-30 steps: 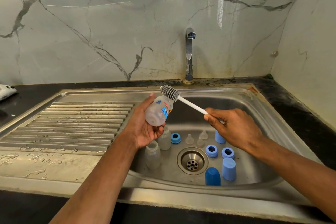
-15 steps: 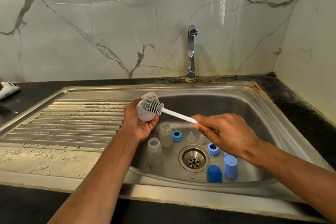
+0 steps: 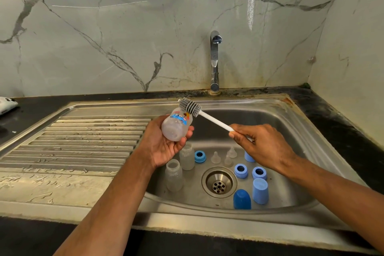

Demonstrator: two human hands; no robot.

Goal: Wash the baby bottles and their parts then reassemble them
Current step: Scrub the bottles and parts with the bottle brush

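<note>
My left hand point(image 3: 164, 145) grips a frosted baby bottle point(image 3: 176, 125) with a blue printed label, tilted with its base toward me, above the sink's left side. My right hand point(image 3: 261, 145) grips the white handle of a bottle brush point(image 3: 209, 117). Its grey bristle head point(image 3: 190, 106) lies against the bottle's far end, outside it. Down in the sink basin point(image 3: 291, 131) stand two more clear bottles point(image 3: 174, 174) point(image 3: 187, 156), several blue collar rings point(image 3: 241, 170), clear teats point(image 3: 228, 157) and blue caps point(image 3: 242, 198) point(image 3: 260, 190).
The tap point(image 3: 215, 62) stands at the back of the sink, with no water running. A ribbed, wet draining board point(image 3: 83, 137) lies to the left. The drain point(image 3: 218, 182) sits mid-basin. A white object point(image 3: 6, 104) lies on the black counter at far left.
The brush head has come away from the bottle's side and now sits at its far end. The bottle has turned so its base faces me.
</note>
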